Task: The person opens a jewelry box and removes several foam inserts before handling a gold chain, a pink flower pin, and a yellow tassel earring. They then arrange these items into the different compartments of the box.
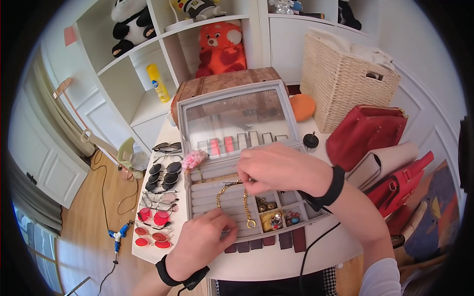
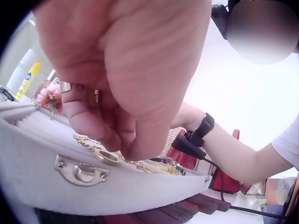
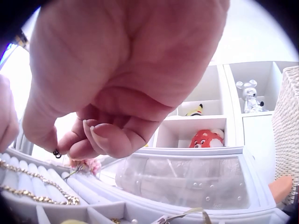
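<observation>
In the head view my right hand (image 1: pixel 269 167) is over the grey jewellery box (image 1: pixel 237 236). Its thumb and forefinger pinch a small black loop-shaped piece (image 3: pixel 57 154), most of it hidden by the fingertips. Below, a gold chain necklace (image 1: pixel 245 200) lies curved across the padded ring rolls (image 1: pixel 202 196), a round gold ring at one end. My left hand (image 1: pixel 205 234) hovers at the box's front left, fingers loosely curled beside the chain. In the left wrist view no object shows between its fingers. To the right, small compartments hold trinkets (image 1: pixel 271 220).
The clear lid (image 1: pixel 237 116) stands raised behind. Several sunglasses (image 1: pixel 160 217) line the table's left side. Red handbags (image 1: pixel 365 135) and a wicker basket (image 1: pixel 340 81) stand right. A pink flower (image 1: pixel 195 159) sits at the box's left corner; a cable (image 1: pixel 313 244) crosses the front.
</observation>
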The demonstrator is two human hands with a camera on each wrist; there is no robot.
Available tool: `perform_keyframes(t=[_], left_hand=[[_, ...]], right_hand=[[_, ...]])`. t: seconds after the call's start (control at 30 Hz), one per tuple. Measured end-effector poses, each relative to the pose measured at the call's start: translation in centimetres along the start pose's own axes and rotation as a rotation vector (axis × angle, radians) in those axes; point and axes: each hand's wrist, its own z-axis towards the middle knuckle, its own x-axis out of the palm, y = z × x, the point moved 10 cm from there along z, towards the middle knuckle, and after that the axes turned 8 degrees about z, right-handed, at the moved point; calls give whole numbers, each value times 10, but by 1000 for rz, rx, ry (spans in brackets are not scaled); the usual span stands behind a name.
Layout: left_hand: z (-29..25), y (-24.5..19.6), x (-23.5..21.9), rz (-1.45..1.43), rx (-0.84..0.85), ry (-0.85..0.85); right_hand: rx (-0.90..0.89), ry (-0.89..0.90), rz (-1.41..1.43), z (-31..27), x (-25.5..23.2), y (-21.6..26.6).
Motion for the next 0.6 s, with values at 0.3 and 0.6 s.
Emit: perform_keyframes(t=[0.3, 0.6], left_hand=[[-9, 9, 6, -5, -124, 21], [3, -16, 1, 73, 10, 42]], right_hand=[[-1, -354, 90, -39, -76, 14], [11, -537, 34, -81, -114, 23]])
